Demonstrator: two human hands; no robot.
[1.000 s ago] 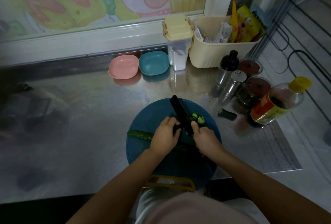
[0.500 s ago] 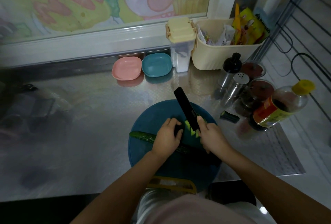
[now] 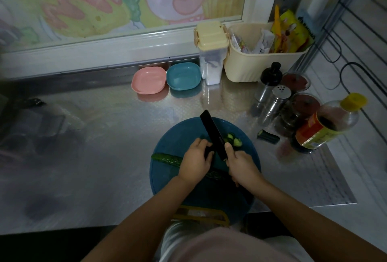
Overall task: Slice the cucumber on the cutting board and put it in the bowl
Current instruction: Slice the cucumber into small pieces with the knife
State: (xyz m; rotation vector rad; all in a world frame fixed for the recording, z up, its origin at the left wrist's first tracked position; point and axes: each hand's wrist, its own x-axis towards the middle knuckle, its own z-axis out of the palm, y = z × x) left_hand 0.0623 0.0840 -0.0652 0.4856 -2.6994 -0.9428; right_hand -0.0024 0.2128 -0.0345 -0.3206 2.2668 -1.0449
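Note:
A round dark-blue cutting board (image 3: 173,184) lies on the steel counter in front of me. A long green cucumber (image 3: 167,159) lies across it, its left end sticking out past my left hand (image 3: 195,162), which presses down on its middle. My right hand (image 3: 243,166) grips a black knife (image 3: 212,130), blade pointing away and set down on the cucumber beside my left fingers. A few cut slices (image 3: 234,139) lie right of the blade. A pink bowl (image 3: 149,80) and a teal bowl (image 3: 183,76) stand at the back.
A cucumber end piece (image 3: 268,136) lies on the counter right of the board. Shakers (image 3: 272,102), jars and an oil bottle (image 3: 326,122) crowd the right side. A cream basket (image 3: 261,60) and a lidded container (image 3: 211,52) stand by the wall. The counter edge runs just below the board.
The knife was lifted with slices clinging to its side half a second ago; now it is back down on the cucumber and the slices lie on the board.

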